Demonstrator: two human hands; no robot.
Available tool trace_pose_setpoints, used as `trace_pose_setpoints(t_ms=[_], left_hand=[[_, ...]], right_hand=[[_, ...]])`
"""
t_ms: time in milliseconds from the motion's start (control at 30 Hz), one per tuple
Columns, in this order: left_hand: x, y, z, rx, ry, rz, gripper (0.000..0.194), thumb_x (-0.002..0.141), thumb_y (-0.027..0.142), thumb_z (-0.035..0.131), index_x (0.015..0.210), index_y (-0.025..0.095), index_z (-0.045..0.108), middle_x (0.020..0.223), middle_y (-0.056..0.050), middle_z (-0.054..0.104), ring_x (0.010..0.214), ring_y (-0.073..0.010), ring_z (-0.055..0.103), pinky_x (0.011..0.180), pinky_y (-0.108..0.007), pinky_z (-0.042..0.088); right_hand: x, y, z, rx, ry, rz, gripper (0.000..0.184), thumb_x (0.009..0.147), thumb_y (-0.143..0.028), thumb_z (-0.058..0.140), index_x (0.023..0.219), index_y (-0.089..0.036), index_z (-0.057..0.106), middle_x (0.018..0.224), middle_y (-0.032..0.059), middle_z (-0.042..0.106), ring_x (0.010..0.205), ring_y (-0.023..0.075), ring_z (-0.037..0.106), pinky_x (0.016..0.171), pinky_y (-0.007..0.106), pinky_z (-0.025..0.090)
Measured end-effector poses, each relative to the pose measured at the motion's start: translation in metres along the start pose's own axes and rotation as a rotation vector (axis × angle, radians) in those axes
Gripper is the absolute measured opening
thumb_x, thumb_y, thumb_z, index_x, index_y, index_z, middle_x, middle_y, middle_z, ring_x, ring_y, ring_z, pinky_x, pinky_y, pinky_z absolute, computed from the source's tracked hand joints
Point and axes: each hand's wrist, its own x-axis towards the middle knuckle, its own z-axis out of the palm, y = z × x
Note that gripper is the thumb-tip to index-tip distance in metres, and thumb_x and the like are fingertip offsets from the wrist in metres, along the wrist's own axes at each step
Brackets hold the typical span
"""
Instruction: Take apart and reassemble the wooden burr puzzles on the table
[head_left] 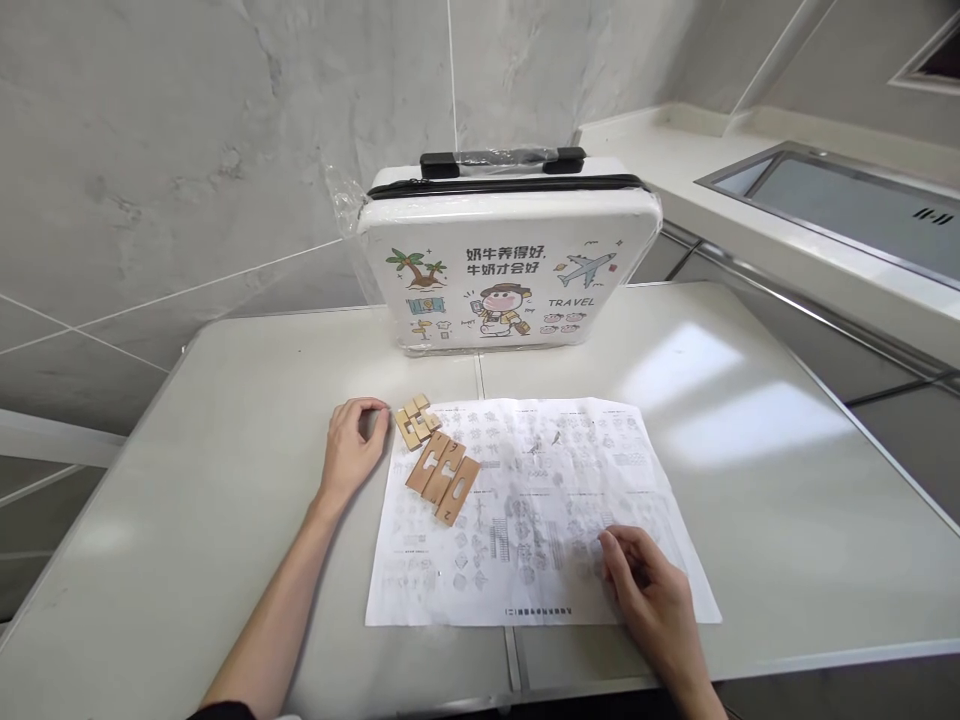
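My left hand rests on the table with its fingers curled in and thumb close to the fingertips, nothing showing in it. Just right of it lie several small light wooden pieces set together. Touching them are several larger brown wooden pieces, flat, with notches, a slot and handwritten numbers. These lie partly on a creased white instruction sheet printed with small diagrams, its text upside down to me. Over the sheet's lower right part, my right hand is loosely closed, thumb against the index finger, with no object visible.
A white suitcase with cartoon prints and black handle, wrapped in clear plastic, stands at the table's back. The pale table has a seam down its middle. A counter with a sink runs along the right; a grey tiled wall is behind.
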Motion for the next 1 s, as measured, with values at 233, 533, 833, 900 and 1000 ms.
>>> trace_pose_setpoints(t_ms=[233, 533, 833, 900, 1000], left_hand=[[0.0005, 0.0003, 0.0002, -0.003, -0.01, 0.001, 0.011, 0.101, 0.032, 0.059, 0.101, 0.024, 0.067, 0.105, -0.006, 0.075, 0.103, -0.0258, 0.066, 0.097, -0.041, 0.05], [0.0028, 0.0013, -0.0019, 0.0, -0.026, -0.013, 0.013, 0.101, 0.034, 0.058, 0.1, 0.024, 0.067, 0.104, -0.007, 0.076, 0.102, -0.0262, 0.067, 0.097, -0.041, 0.05], [0.0067, 0.0009, -0.0021, -0.004, -0.037, -0.035, 0.015, 0.1, 0.036, 0.058, 0.096, 0.025, 0.067, 0.102, -0.006, 0.077, 0.1, -0.0263, 0.068, 0.095, -0.041, 0.05], [0.0079, 0.0005, -0.0016, -0.005, -0.039, -0.037, 0.015, 0.1, 0.036, 0.058, 0.096, 0.025, 0.068, 0.101, -0.006, 0.077, 0.099, -0.0262, 0.068, 0.093, -0.041, 0.051], [0.0088, 0.0006, -0.0012, -0.006, -0.043, -0.036, 0.016, 0.099, 0.036, 0.058, 0.095, 0.025, 0.068, 0.099, -0.006, 0.077, 0.097, -0.026, 0.069, 0.093, -0.041, 0.05]], right_hand=[[0.0014, -0.0021, 0.0001, -0.008, -0.002, -0.01, 0.045, 0.104, -0.065, 0.053, 0.09, -0.024, 0.064, 0.063, -0.0009, 0.054, 0.053, 0.0182, 0.05, 0.051, 0.03, 0.042], [0.0032, -0.0031, -0.0003, 0.002, -0.007, -0.002, 0.042, 0.105, -0.063, 0.054, 0.091, -0.024, 0.064, 0.062, -0.0011, 0.053, 0.053, 0.0187, 0.05, 0.051, 0.03, 0.042], [0.0037, -0.0026, 0.0027, 0.0, 0.015, 0.008, 0.045, 0.104, -0.065, 0.053, 0.09, -0.024, 0.064, 0.062, -0.0012, 0.055, 0.052, 0.0186, 0.052, 0.051, 0.03, 0.043], [0.0038, -0.002, 0.0032, 0.002, 0.022, 0.008, 0.044, 0.104, -0.064, 0.053, 0.09, -0.024, 0.065, 0.061, -0.0019, 0.054, 0.052, 0.0182, 0.051, 0.051, 0.03, 0.042], [0.0038, -0.0011, 0.0034, 0.008, 0.033, 0.013, 0.043, 0.104, -0.063, 0.054, 0.091, -0.024, 0.065, 0.062, -0.0022, 0.053, 0.053, 0.0179, 0.051, 0.052, 0.03, 0.042]])
